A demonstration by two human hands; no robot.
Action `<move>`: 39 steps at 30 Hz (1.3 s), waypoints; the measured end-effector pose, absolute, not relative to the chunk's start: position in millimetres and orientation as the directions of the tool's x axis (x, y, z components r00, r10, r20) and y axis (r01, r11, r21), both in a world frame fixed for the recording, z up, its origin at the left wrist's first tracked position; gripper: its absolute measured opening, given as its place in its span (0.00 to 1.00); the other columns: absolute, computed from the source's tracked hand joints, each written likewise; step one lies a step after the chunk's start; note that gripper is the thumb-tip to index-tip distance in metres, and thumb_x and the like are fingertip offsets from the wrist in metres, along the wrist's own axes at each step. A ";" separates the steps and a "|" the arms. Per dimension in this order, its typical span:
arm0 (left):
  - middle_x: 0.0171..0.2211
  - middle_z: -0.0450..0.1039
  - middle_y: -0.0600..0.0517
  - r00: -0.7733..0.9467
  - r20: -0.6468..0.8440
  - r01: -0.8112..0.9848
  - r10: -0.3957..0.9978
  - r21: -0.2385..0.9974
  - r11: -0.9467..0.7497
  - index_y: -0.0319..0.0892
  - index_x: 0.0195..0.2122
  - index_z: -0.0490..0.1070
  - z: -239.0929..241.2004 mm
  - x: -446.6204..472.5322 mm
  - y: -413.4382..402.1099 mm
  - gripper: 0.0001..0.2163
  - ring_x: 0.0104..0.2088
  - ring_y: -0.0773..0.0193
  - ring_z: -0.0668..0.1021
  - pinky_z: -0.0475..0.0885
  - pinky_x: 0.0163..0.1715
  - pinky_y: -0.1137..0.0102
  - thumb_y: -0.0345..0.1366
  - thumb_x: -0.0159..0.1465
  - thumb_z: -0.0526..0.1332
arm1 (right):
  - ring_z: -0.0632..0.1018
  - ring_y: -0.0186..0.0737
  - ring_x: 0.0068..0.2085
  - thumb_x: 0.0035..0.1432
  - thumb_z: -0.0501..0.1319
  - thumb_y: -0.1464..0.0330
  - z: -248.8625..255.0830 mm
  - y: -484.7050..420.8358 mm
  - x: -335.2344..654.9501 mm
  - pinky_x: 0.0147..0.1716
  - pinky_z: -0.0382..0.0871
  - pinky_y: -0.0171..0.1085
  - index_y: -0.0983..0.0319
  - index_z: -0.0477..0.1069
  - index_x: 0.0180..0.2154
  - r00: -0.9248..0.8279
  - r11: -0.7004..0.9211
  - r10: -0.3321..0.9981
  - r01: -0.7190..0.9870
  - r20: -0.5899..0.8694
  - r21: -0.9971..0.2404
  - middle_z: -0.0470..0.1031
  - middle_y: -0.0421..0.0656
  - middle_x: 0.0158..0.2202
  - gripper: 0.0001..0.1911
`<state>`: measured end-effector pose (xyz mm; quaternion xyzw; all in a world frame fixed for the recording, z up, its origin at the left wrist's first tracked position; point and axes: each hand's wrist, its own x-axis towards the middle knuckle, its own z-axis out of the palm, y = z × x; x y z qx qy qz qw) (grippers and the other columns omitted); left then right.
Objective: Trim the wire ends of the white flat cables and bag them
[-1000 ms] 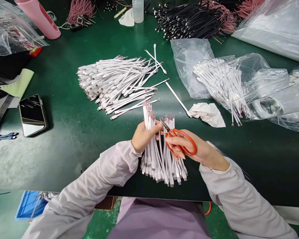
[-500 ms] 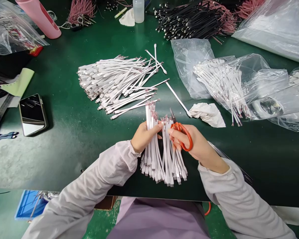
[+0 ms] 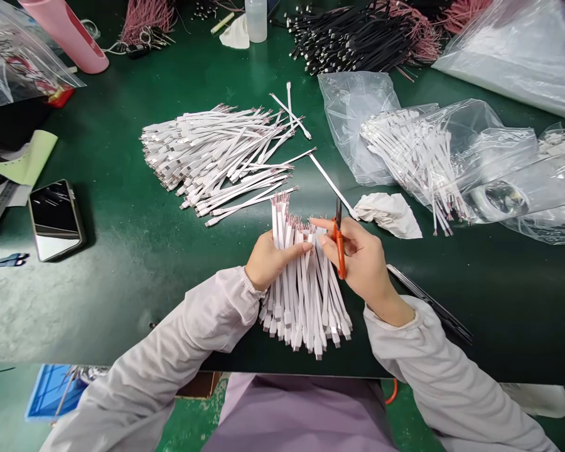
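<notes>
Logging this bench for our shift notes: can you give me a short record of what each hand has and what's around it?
Left hand: grips a bundle of white flat cables, plugs hanging down
Right hand: holds orange-handled scissors, blades pointing up, beside the bundle
Things nearby: pile of loose white cables; crumpled white cloth; clear plastic bag of white cables
Rest: black cables; phone; pink flask; green bench top
</notes>
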<state>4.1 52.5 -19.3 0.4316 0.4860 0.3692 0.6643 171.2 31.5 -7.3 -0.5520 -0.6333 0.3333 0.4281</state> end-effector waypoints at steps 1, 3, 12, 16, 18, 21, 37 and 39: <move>0.33 0.79 0.48 0.252 -0.326 -0.070 0.911 0.933 0.354 0.37 0.34 0.76 -19.4 4.0 52.6 0.14 0.33 0.60 0.79 0.73 0.36 0.67 0.41 0.51 0.72 | 0.75 0.40 0.38 0.60 0.60 0.67 -7.9 31.6 171.5 0.37 0.70 0.40 0.60 0.76 0.44 -0.030 0.177 0.983 0.419 0.182 -0.890 0.76 0.46 0.40 0.12; 0.32 0.79 0.48 0.255 -0.320 -0.062 0.912 0.936 0.346 0.38 0.33 0.76 -19.6 3.7 53.0 0.14 0.32 0.60 0.79 0.73 0.36 0.68 0.41 0.51 0.72 | 0.75 0.40 0.37 0.60 0.60 0.67 -8.4 31.6 172.5 0.37 0.69 0.40 0.60 0.77 0.42 -0.023 0.180 0.982 0.444 0.190 -0.878 0.76 0.46 0.39 0.10; 0.31 0.79 0.49 0.246 -0.322 -0.054 0.914 0.937 0.345 0.39 0.31 0.75 -19.5 5.1 54.1 0.13 0.31 0.60 0.79 0.73 0.35 0.68 0.41 0.50 0.72 | 0.73 0.38 0.33 0.59 0.59 0.68 -5.4 30.9 172.7 0.34 0.68 0.39 0.59 0.76 0.42 -0.010 0.182 0.979 0.505 0.205 -0.844 0.72 0.42 0.32 0.10; 0.32 0.79 0.48 0.244 -0.315 -0.025 0.917 0.944 0.330 0.38 0.30 0.76 -20.3 4.6 53.7 0.13 0.32 0.60 0.79 0.73 0.35 0.67 0.42 0.50 0.72 | 0.74 0.38 0.33 0.59 0.59 0.69 -6.4 31.8 173.0 0.35 0.68 0.39 0.59 0.75 0.38 0.034 0.176 0.975 0.494 0.220 -0.852 0.75 0.43 0.35 0.07; 0.32 0.79 0.47 0.240 -0.317 -0.001 0.918 0.945 0.327 0.37 0.31 0.76 -20.1 4.0 53.5 0.13 0.33 0.59 0.79 0.73 0.37 0.67 0.44 0.53 0.70 | 0.73 0.38 0.33 0.59 0.59 0.69 -7.0 32.0 173.2 0.35 0.68 0.38 0.59 0.75 0.38 0.056 0.179 0.970 0.495 0.237 -0.850 0.75 0.43 0.35 0.07; 0.36 0.80 0.44 0.245 -0.308 -0.009 0.919 0.947 0.320 0.36 0.34 0.78 -18.9 3.8 52.9 0.15 0.38 0.56 0.80 0.73 0.41 0.65 0.46 0.57 0.67 | 0.73 0.38 0.33 0.59 0.59 0.68 -6.3 31.9 172.6 0.35 0.68 0.38 0.59 0.76 0.41 0.060 0.189 0.966 0.496 0.250 -0.848 0.74 0.42 0.35 0.09; 0.33 0.79 0.48 0.236 -0.300 -0.021 0.924 0.949 0.314 0.37 0.31 0.77 -19.1 5.1 53.1 0.13 0.33 0.62 0.78 0.71 0.38 0.68 0.42 0.52 0.71 | 0.71 0.35 0.30 0.59 0.59 0.72 -4.0 32.5 170.1 0.29 0.65 0.36 0.61 0.76 0.38 -0.001 0.262 0.953 0.504 0.302 -0.823 0.71 0.41 0.31 0.08; 0.32 0.79 0.48 0.232 -0.303 -0.012 0.924 0.949 0.314 0.37 0.31 0.76 -18.5 5.1 53.1 0.13 0.33 0.62 0.77 0.71 0.37 0.68 0.42 0.52 0.71 | 0.71 0.35 0.30 0.58 0.59 0.72 -4.3 32.5 169.6 0.29 0.65 0.36 0.61 0.76 0.37 0.023 0.257 0.951 0.500 0.309 -0.827 0.72 0.41 0.31 0.07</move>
